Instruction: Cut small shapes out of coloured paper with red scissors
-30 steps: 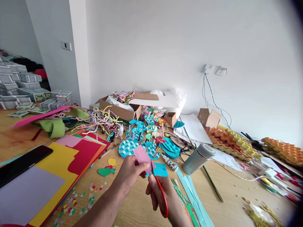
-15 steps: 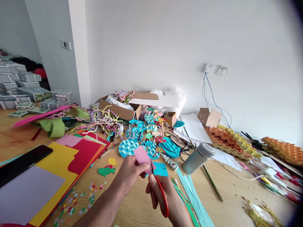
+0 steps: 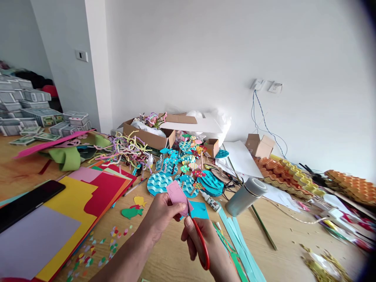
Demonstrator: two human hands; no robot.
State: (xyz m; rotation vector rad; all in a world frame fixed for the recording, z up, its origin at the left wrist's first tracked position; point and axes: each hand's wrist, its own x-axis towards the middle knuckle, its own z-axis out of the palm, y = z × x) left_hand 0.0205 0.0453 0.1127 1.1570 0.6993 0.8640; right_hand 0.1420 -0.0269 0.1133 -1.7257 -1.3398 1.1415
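Between the thumb and fingers of my left hand (image 3: pixel 161 213) is a small piece of pink paper (image 3: pixel 175 192) with a pencilled outline on it. My right hand (image 3: pixel 202 237) grips red-handled scissors (image 3: pixel 202 243), whose blades lie at the pink paper's right edge. A blue paper square (image 3: pixel 200 210) rests on the table just behind the scissors. To the left lie a green paper fish (image 3: pixel 132 212) and a yellow paper fish (image 3: pixel 140 201). Several blue wavy paper discs (image 3: pixel 160 183) sit beyond my hands.
Coloured paper sheets (image 3: pixel 72 192) and a black phone (image 3: pixel 32 203) are at left, near scattered paper bits (image 3: pixel 88 254). A grey bottle (image 3: pixel 246 197), a glue bottle (image 3: pixel 210 201) and light blue strips (image 3: pixel 239 243) are at right. Pipe cleaners (image 3: pixel 126 147) and a cardboard box (image 3: pixel 149 136) stand behind.
Almost nothing differs. Both hands, the pink paper and the scissors stay in nearly the same place.
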